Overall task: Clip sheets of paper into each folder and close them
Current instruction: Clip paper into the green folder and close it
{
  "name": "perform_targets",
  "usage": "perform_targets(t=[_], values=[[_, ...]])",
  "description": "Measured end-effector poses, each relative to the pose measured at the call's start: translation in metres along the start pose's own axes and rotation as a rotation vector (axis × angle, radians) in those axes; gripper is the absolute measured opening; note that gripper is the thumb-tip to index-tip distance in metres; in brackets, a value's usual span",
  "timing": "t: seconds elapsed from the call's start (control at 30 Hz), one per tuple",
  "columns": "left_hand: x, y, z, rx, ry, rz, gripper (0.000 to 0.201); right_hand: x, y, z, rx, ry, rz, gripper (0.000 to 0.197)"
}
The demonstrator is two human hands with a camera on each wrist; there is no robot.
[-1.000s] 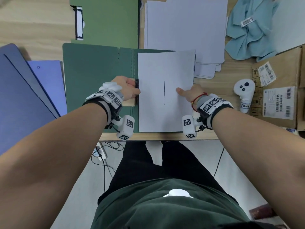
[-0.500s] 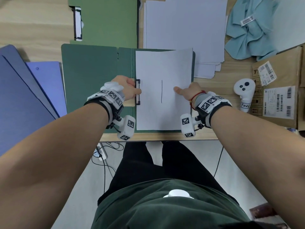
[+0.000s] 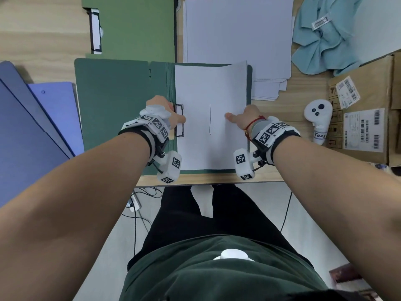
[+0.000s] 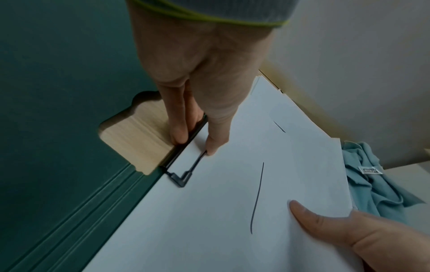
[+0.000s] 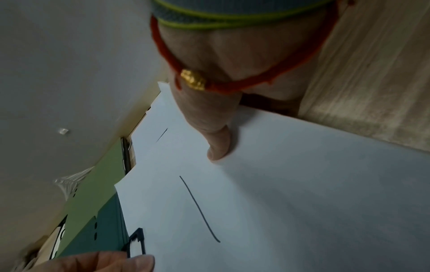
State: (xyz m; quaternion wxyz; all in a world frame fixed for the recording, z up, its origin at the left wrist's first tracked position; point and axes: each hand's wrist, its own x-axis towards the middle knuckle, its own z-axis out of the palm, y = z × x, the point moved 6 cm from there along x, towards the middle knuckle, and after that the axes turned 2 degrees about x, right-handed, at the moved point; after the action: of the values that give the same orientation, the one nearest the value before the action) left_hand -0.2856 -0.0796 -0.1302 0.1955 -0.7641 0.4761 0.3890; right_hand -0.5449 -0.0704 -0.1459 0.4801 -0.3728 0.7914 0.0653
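The table (image 3: 32, 29) at the upper left looks like pale wood with a grain. The open folder (image 3: 112, 105) in the middle is matt green card. The sheet (image 3: 210, 88) on it is smooth white paper. The clip (image 4: 184, 176) is thin black wire. The cloth (image 3: 325, 40) at the upper right is soft and wrinkled.

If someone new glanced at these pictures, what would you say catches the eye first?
Probably the white sheet with one pen line, lying on the right half of the open dark green folder at the desk's near edge. The left hand works the black clip at its left edge while the right hand pinches the right edge.
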Motion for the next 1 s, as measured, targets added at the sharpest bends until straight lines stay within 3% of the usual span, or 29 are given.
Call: perform_targets(t=[0.13,0.27,0.43,0.57,0.63,0.7,0.77,0.9,1.0], values=[[0.001,0.001,0.000,0.056,-0.034,-0.010,0.053,0.003,0.001,-0.005,-0.058,0.014,-0.014,0.083],[0.001,0.002,0.000,0.079,-0.032,-0.007,0.059,0.010,0.020,-0.013,0.021,0.017,0.015,0.053],[-0.003,0.002,0.002,0.131,-0.079,-0.005,0.065,0.002,0.037,-0.029,0.051,0.041,0.067,0.043],[-0.006,-0.002,-0.004,0.116,-0.070,-0.008,0.062,-0.004,0.016,-0.033,0.046,0.075,0.027,0.032],[-0.007,-0.010,-0.017,0.031,-0.008,-0.031,0.047,-0.009,-0.008,-0.028,0.063,0.061,-0.025,0.015],[-0.009,-0.025,-0.034,-0.066,0.095,-0.065,0.040,-0.018,-0.042,-0.018,0.065,0.034,-0.110,0.013],[-0.008,-0.042,-0.047,-0.115,0.207,-0.147,0.055,-0.028,-0.075,-0.010,0.045,0.013,-0.199,0.008],[-0.010,-0.091,-0.072,-0.130,0.302,-0.318,0.081,-0.047,-0.131,0.028,-0.115,-0.070,-0.333,0.045],[-0.009,-0.120,-0.077,-0.099,0.253,-0.370,0.095,-0.053,-0.142,0.051,-0.224,-0.111,-0.310,0.048]])
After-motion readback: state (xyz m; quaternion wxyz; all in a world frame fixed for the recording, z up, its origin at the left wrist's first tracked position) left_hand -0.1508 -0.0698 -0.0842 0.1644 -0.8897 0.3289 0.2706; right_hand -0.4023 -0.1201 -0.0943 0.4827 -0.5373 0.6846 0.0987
